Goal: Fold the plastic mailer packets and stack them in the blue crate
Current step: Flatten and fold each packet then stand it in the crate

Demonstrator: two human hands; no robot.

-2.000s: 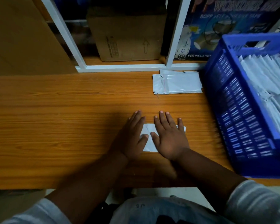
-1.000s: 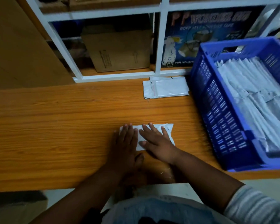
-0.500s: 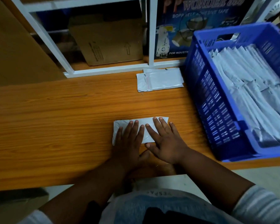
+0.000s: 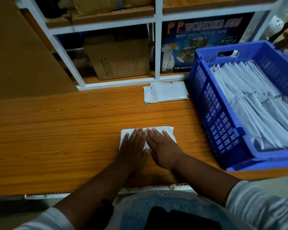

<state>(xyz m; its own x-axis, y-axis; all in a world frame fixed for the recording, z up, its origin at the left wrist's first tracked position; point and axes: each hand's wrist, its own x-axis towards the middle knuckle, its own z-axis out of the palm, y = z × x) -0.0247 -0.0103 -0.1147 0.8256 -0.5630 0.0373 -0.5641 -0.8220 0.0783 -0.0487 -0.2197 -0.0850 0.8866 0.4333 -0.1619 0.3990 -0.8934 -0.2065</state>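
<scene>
Both hands flat, fingers straight, side by side & nearly touching: left hand (image 4: 133,147) and right hand (image 4: 163,149) press down on a white folded mailer (image 4: 169,132) lying on the wooden tabletop (image 4: 56,138), near the front edge. Hands cover most of it; only its far strip, left edge & right corner show.

Further back, approx. centre-right, 2 or so flat mailers (image 4: 166,93) lie in a small overlapping pile against the white shelf frame (image 4: 157,47), just beside the crate's left wall.

Blue crate (image 4: 213,117) sits at the right of the tabletop, well filled w/ rows of folded white packets (image 4: 249,100); its near corner overhangs the tabletop edge. Bare tabletop lies betw. the hands & the crate.

Behind the frame: a cardboard box (image 4: 120,62) w/ an up arrow, and a dark blue tape carton (image 4: 204,39) reading "WONDER 555". Large brown board (image 4: 20,55) far left.
</scene>
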